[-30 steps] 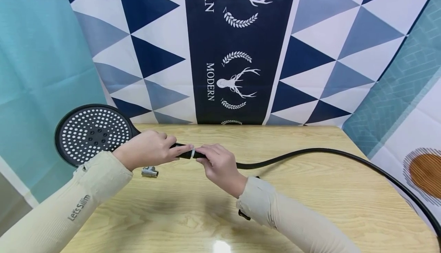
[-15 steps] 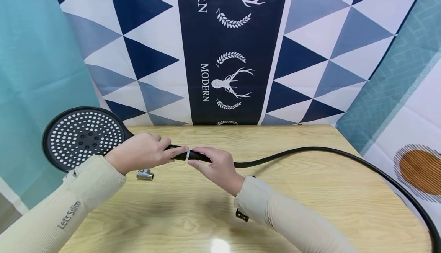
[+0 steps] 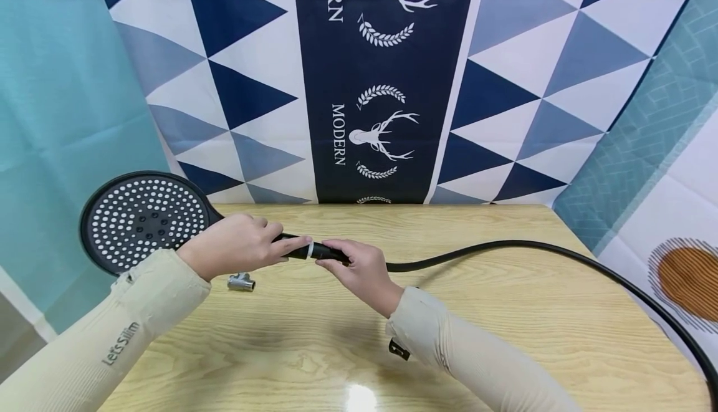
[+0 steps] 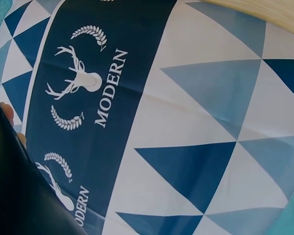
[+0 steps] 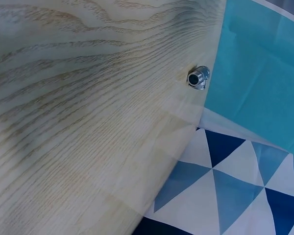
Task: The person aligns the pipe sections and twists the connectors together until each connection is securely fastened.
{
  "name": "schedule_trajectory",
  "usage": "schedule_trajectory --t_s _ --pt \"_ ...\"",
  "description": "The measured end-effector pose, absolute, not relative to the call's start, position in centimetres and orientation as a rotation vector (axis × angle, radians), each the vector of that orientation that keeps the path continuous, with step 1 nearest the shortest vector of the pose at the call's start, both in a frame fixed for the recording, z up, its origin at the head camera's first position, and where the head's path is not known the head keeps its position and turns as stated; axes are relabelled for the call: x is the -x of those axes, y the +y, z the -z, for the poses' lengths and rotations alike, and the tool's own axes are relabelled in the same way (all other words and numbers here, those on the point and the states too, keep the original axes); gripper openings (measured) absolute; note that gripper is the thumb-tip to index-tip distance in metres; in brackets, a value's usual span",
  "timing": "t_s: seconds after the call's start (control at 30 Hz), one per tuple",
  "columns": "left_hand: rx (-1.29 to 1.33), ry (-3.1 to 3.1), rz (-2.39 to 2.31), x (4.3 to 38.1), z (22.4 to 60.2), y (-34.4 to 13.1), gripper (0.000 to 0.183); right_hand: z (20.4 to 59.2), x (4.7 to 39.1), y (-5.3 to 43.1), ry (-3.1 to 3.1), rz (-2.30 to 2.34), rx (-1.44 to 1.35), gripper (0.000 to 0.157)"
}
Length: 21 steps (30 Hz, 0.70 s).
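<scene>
A large round black shower head with white nozzles sits at the left of the head view, its face toward the camera. My left hand grips its handle, index finger stretched along it toward a white ring at the end. Just right of that ring, my right hand pinches the black end fitting of a black hose. Handle and fitting meet in line at the ring. In the left wrist view a dark black surface fills the lower left, with a few fingertips behind it.
A small chrome pipe fitting lies on the wooden table, below the left hand. The hose runs over the table and off its right edge. Patterned curtains hang behind the table and at both sides.
The right fingers have shifted slightly on the hose fitting, baring more of it beside the white ring. The left hand keeps its grip on the handle. The head view sways a little.
</scene>
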<state>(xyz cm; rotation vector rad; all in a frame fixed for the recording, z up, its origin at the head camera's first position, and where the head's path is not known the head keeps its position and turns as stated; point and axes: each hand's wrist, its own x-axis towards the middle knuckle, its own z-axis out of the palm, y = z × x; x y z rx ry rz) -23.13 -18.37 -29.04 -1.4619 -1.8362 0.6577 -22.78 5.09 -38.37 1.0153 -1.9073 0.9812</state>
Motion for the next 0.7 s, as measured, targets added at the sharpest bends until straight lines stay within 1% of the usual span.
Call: schedule_trajectory --t_s 0.23,0.47,0.7 --pt "1.472 -1.847 -0.637 23.01 29.02 -18.50 0.046 38.55 23.04 5.13 -1.904 -1.077 -1.023 0.030" --pt "1.485 -1.818 -0.625 23.09 28.82 -18.51 0.045 38.43 23.13 5.10 -1.906 -1.084 -1.011 0.028" --pt "1.489 -1.822 -0.666 22.96 28.70 -18.47 0.045 38.33 22.87 5.01 -1.920 -1.064 -1.021 0.029"
